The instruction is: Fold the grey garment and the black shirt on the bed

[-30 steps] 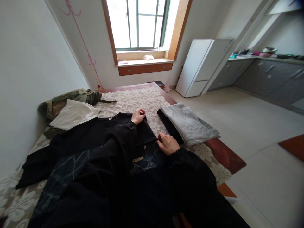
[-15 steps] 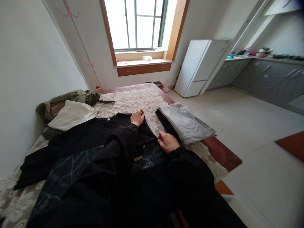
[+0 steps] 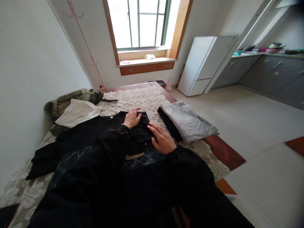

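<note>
Both hands have gone from pinching to lying flat: left hand (image 3: 132, 118) and right hand (image 3: 161, 139) press open-palmed, gripping nothing, on the black shirt (image 3: 95, 133) at mid-frame. Pushing unevenly could skew its folded sleeve or nudge the grey stack (image 3: 187, 122) just right.

A grey fold (image 3: 187, 121) lies on the table (image 3: 223, 152); white cloth (image 3: 77, 112) and green jacket (image 3: 71, 98) at its wall side; fridge (image 3: 204, 65) beyond.
</note>
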A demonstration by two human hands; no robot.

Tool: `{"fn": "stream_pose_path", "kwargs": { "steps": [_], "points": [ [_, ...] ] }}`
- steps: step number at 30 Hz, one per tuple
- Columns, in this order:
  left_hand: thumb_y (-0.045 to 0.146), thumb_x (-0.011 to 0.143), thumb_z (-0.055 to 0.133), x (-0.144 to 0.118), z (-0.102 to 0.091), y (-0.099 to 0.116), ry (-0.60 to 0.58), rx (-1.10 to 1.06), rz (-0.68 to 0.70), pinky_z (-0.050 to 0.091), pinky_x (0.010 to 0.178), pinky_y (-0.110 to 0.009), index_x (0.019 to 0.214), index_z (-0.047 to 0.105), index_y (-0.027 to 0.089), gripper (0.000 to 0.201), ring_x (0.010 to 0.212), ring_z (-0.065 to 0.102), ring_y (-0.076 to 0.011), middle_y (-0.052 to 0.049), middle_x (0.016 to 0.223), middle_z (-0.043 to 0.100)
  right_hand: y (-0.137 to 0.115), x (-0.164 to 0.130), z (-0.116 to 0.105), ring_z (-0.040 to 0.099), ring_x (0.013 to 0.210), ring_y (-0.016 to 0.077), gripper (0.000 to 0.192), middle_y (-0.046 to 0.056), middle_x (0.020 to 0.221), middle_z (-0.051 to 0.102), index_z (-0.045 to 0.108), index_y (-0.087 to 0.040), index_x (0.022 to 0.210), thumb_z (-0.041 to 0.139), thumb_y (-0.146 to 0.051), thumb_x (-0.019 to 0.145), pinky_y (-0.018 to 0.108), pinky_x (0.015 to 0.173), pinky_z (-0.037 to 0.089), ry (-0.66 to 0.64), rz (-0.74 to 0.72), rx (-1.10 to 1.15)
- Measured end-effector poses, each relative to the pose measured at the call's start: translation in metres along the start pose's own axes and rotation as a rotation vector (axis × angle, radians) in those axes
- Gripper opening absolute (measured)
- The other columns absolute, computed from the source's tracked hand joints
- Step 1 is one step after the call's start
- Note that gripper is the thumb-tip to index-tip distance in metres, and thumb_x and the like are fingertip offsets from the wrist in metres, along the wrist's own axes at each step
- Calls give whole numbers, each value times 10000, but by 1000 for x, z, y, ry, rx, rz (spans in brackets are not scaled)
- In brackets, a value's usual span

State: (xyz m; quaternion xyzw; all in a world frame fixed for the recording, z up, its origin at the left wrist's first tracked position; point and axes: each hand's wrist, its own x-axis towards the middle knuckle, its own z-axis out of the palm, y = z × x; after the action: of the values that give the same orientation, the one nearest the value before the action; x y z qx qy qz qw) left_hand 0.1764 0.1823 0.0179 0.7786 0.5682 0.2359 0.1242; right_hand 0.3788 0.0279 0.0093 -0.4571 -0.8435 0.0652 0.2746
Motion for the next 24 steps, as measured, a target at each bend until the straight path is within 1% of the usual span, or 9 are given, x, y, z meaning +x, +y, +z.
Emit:
{"fn": "stream_pose_path", "kwargs": {
  "steps": [2, 6, 11, 13, 16, 18, 19, 22, 24],
  "points": [
    [328, 986, 500, -20, -10, -7, -6, 10, 13, 417, 1117, -372, 1334, 562, 256, 362, 1327, 535, -239, -78, 1441, 574, -1, -1, 9, 225, 1542, 240, 656, 96, 1658, 311, 333, -167, 1584, 441, -229, 940, 461, 1254, 253, -94, 26, -27],
    [340, 963, 547, -65, -23, -18, -22, 35, 35, 351, 1180, -390, 1287, 605, 269, 338, 1402, 465, -234, -80, 1495, 535, 3, -5, 27, 242, 1539, 277, 626, 132, 1655, 304, 349, -120, 1585, 367, -406, 1028, 494, 1245, 233, -285, 225, -158],
    [430, 936, 599, -105, -25, -21, -110, -28, -77, 190, 1221, -601, 1328, 577, 294, 416, 1491, 341, -316, -113, 1575, 452, 2, -5, 32, 280, 1525, 285, 655, 146, 1637, 338, 381, -108, 1567, 335, -505, 1048, 482, 1232, 241, -314, 273, -240],
    [426, 917, 630, -113, -22, -20, -104, -111, -127, 137, 1218, -639, 1312, 586, 281, 423, 1504, 313, -338, -124, 1567, 462, -2, -1, 29, 315, 1508, 293, 635, 158, 1621, 368, 410, -104, 1547, 354, -492, 1047, 485, 1218, 262, -318, 283, -263],
    [371, 885, 676, -118, -19, -20, -48, -198, -151, 105, 1228, -632, 1268, 605, 266, 404, 1496, 329, -333, -115, 1499, 536, -7, 12, 18, 425, 1439, 300, 549, 192, 1552, 469, 486, -108, 1482, 430, -410, 1028, 498, 1182, 308, -353, 296, -295],
    [312, 862, 697, -116, -19, -20, -6, -278, -169, 180, 1231, -587, 1217, 623, 251, 369, 1436, 422, -310, -109, 1404, 605, -13, 25, 10, 454, 1409, 312, 546, 207, 1522, 499, 508, -115, 1455, 530, -380, 977, 513, 1172, 310, -363, 279, -315],
    [279, 850, 703, -112, -20, -20, 10, -326, -184, 254, 1215, -553, 1180, 635, 240, 339, 1378, 490, -294, -107, 1339, 640, -17, 32, 7, 429, 1424, 324, 591, 206, 1539, 476, 502, -126, 1460, 594, -386, 938, 526, 1180, 291, -359, 240, -317],
    [197, 822, 708, -96, -23, -21, 34, -501, -255, 475, 1067, -432, 1053, 659, 205, 236, 1140, 653, -241, -94, 1135, 708, -33, 45, 7, 275, 1505, 346, 836, 161, 1632, 338, 426, -190, 1528, 736, -482, 809, 547, 1216, 211, -364, -8, -240],
    [187, 820, 709, -83, -23, -20, 30, -631, -321, 553, 937, -377, 1009, 659, 187, 195, 999, 698, -212, -83, 1041, 721, -43, 44, 15, 269, 1505, 343, 938, 145, 1641, 321, 378, -213, 1556, 755, -556, 769, 530, 1215, 232, -382, -148, -156]
  ]
}}
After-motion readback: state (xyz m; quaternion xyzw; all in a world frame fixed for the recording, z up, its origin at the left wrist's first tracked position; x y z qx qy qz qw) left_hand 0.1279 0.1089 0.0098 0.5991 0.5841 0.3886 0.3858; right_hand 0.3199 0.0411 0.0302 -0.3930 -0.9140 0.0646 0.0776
